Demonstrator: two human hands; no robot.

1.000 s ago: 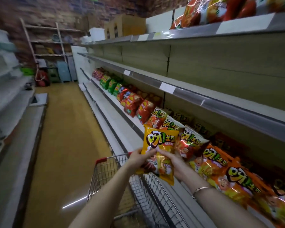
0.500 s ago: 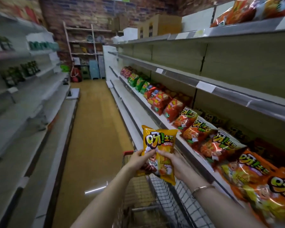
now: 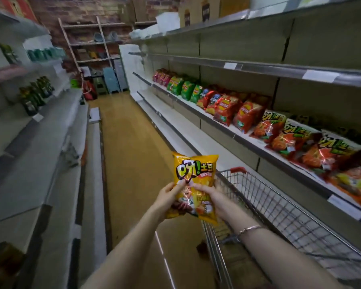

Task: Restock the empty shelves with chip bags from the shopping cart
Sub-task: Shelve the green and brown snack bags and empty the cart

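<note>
Both hands hold one yellow bag [image 3: 193,184] upright at chest height. The left hand [image 3: 166,198] pinches its left edge with thumb on the front. The right hand [image 3: 214,198] wraps the right side, fingers curled behind. The grip matches that of a second ago; what has changed is the view. It has swung left, so the stocked shelf [image 3: 246,140], which sat right behind the bag, now lies well off to the right. The bag hangs over the aisle floor, just left of the cart [image 3: 283,207] rim.

So the bag is out of the cart but not placed, and the turn has carried it away from the row of matching bags. Bare shelves show above [image 3: 258,66] and below [image 3: 175,130] that row, so either could take it. What is left in the cart is blurred; it looks nearly empty, though I cannot be sure.
</note>
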